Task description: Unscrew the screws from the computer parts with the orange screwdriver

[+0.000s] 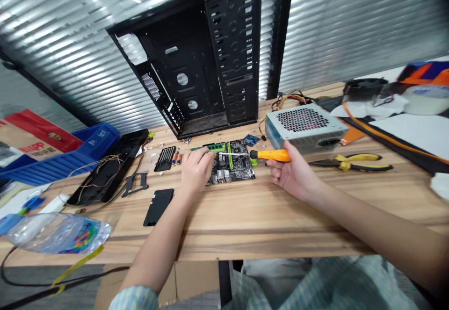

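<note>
My right hand [293, 172] grips the orange handle of a screwdriver [271, 155], whose metal shaft points left over the motherboard [242, 172]. The shaft's tip reaches close to the fingers of my left hand [196, 167]. That left hand is closed, with its back toward me, over the left part of the board. Whatever its fingers may hold is hidden. A green memory stick [215, 147] shows along the board's far edge, and bright green slots run across the middle. Just behind the board lies a small blue circuit board [251, 140].
An open black computer case [196, 62] stands at the back. A power supply [308, 125] and yellow-black pliers [354, 162] are on the right. To the left are a bit set [164, 159], batteries [177, 158], a black plate [158, 207], a water bottle [56, 233] and a blue bin [91, 144].
</note>
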Motion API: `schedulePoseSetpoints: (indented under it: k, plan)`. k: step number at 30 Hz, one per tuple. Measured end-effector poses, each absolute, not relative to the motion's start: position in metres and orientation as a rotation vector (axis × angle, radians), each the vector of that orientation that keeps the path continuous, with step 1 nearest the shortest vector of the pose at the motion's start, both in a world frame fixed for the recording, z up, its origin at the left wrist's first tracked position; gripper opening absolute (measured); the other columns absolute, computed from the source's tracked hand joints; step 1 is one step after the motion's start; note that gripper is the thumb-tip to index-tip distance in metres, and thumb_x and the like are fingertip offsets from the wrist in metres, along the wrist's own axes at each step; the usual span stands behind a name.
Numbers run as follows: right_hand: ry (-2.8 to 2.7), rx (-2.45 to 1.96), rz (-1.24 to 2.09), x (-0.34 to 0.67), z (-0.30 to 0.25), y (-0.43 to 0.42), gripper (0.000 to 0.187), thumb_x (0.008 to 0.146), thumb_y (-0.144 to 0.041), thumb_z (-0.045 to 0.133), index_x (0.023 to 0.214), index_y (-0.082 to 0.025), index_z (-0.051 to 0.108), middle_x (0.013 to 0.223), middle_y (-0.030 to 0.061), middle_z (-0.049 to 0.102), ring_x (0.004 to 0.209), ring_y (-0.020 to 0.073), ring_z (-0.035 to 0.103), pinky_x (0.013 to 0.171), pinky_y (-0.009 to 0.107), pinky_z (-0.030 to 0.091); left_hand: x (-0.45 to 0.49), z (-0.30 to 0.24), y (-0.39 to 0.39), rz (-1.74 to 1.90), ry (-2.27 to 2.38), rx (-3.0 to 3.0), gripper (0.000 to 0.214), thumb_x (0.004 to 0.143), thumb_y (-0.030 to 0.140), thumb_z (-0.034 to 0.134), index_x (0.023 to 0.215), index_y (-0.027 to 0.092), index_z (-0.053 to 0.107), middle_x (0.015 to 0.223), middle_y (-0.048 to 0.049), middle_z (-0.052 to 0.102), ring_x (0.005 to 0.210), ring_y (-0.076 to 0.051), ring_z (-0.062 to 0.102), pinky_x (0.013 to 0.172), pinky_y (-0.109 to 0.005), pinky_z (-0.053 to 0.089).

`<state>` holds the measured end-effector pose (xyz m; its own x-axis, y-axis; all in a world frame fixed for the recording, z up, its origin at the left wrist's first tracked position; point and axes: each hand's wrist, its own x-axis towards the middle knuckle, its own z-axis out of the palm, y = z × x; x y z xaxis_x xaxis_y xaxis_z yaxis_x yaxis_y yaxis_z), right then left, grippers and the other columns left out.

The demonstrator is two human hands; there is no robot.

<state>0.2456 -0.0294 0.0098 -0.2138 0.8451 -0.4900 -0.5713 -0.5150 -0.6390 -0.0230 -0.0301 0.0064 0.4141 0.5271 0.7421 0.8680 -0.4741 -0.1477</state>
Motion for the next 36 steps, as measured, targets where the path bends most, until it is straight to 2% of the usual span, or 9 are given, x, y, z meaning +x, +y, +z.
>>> schedulePoseSetpoints:
  k: [10, 36]
  plan:
    - [-0.415, -1.025, 1.888, 0.2463, 0.0092, -0.0291, 0.047, 0.096, -0.057, 0.036, 0.078, -0.02, 0.06, 0.058, 0.0005, 0.067, 0.036, 0.0105, 0.045, 0.04, 0.025, 0.035, -0.0211, 0.0084, -0.0322, -0.858, -1.178, -2.18, 0.012, 0.091, 0.022, 0.057, 0.1, 0.02, 0.065, 0.099, -0.0081, 0.071, 0.09, -0.021, 0.063, 0.08, -0.036, 0.042]
    - [-0.435, -1.021, 1.877, 0.246, 0.0101, -0.0302, 0.046, 0.096, -0.057, 0.036, 0.079, -0.02, 0.059, 0.058, 0.0003, 0.066, 0.036, 0.0111, 0.045, 0.04, 0.025, 0.035, -0.0215, 0.0086, -0.0315, -0.895, -1.136, -2.161, 0.012, 0.092, 0.016, 0.055, 0.1, 0.018, 0.064, 0.099, -0.0083, 0.072, 0.092, -0.021, 0.064, 0.08, -0.035, 0.043]
